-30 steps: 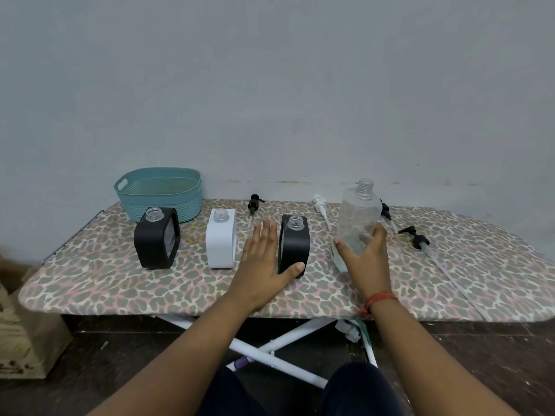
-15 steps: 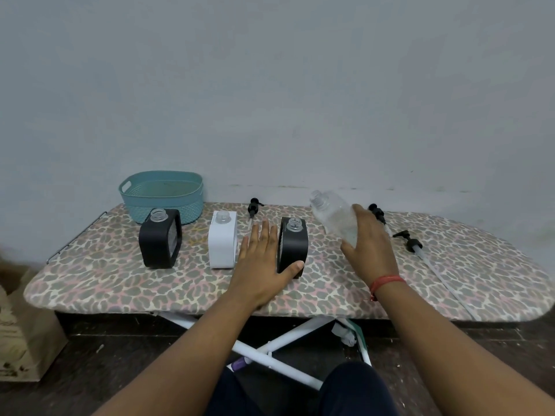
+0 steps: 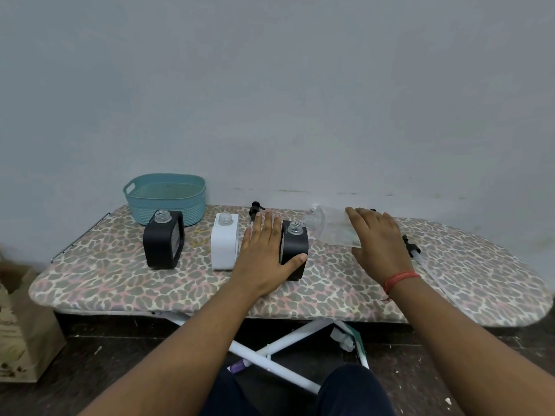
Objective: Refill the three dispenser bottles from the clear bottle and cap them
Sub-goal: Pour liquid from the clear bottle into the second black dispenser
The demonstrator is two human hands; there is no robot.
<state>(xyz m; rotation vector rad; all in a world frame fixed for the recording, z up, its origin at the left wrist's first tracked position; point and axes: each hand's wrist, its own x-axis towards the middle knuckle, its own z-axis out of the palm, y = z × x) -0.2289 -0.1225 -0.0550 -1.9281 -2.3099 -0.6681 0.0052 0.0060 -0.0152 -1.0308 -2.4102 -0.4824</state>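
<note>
Head view: right hand gripping clear bottle.

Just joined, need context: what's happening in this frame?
A person is refilling dispensers on an ironing board. The right hand grips the clear bottle, tipped nearly flat with its mouth at the neck of the right black dispenser, which the left hand steadies from the side. The white dispenser and the left black dispenser stand open and uncapped. Pump heads lie loose on the board. No liquid stream is visible.
</note>
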